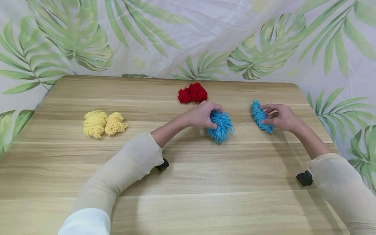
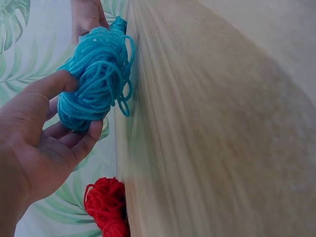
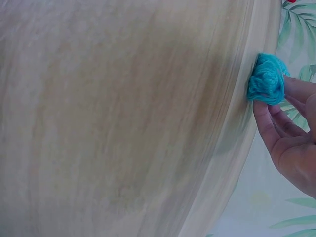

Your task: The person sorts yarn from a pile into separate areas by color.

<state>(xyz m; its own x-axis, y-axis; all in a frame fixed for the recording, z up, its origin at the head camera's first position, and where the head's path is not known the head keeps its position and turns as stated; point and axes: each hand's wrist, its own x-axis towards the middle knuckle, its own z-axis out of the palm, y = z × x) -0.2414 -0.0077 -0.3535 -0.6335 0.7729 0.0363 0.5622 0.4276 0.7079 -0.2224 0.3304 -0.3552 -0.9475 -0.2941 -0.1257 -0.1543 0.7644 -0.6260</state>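
Observation:
My left hand (image 1: 202, 115) grips a loose blue yarn bundle (image 1: 222, 128) right of the table's middle. The left wrist view shows its thumb and fingers curled round that bundle (image 2: 94, 74), which looks raised off the wood. Farther right, my right hand (image 1: 282, 118) pinches a longer, twisted blue yarn skein (image 1: 258, 113). In the right wrist view the skein (image 3: 267, 79) lies at the tabletop, thumb on one side and fingers on the other. Red yarn (image 1: 197, 92) sits behind the left hand, near the back edge.
Two yellow yarn bundles (image 1: 95, 124) lie side by side on the left part of the wooden table (image 1: 205, 195). A leaf-patterned cloth (image 1: 205, 39) hangs behind the back edge. Black pieces, one a clip-like block (image 1: 304, 178), stick out at both sleeves.

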